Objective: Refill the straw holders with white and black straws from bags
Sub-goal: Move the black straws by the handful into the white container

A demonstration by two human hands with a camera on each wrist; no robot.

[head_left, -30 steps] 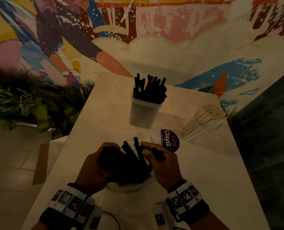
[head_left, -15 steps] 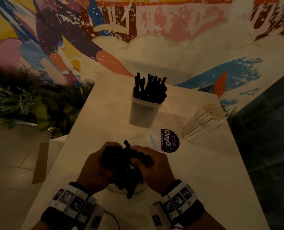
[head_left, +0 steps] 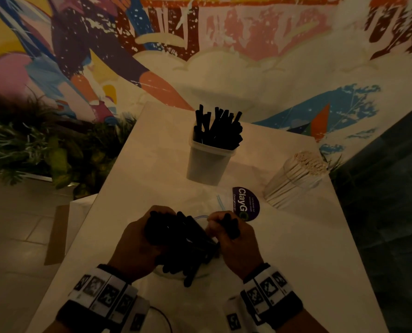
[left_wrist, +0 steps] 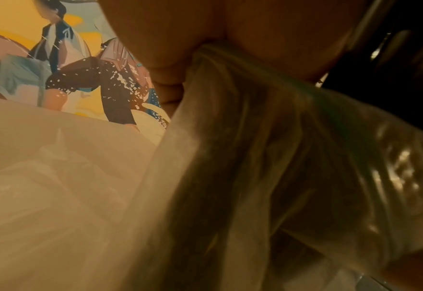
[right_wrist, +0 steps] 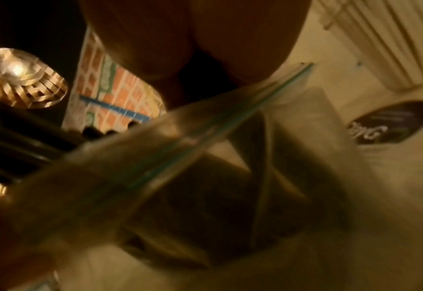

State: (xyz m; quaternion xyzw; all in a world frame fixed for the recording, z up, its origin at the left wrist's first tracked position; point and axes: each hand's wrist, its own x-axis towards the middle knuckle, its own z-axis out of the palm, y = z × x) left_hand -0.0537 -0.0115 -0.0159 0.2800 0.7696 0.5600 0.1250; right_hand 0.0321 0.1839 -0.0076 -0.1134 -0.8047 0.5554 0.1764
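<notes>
L hand [head_left: 137, 243] grip curled round black straws [head_left: 183, 239] in clear bag [left_wrist: 267, 157], near edge of surface [head_left: 284, 248]. R hand [head_left: 234, 239] grip pinching bag + few straws. Holder [head_left: 208, 162] w/ black straws behind; white straws [head_left: 294, 179] to right.

From my feed the room is dim and warm-lit. A painted mural [head_left: 224, 44] fills the wall ahead, with yellow, pink, blue and dark red shapes. A pale worktop [head_left: 152, 164] runs away from me toward it. I see green plants [head_left: 32, 145] along the wall on the left, above a pale tiled floor [head_left: 12, 236]. A dark tiled surface [head_left: 392, 188] stands to the right. The right wrist view catches a slatted lamp [right_wrist: 23, 78] glowing overhead.
</notes>
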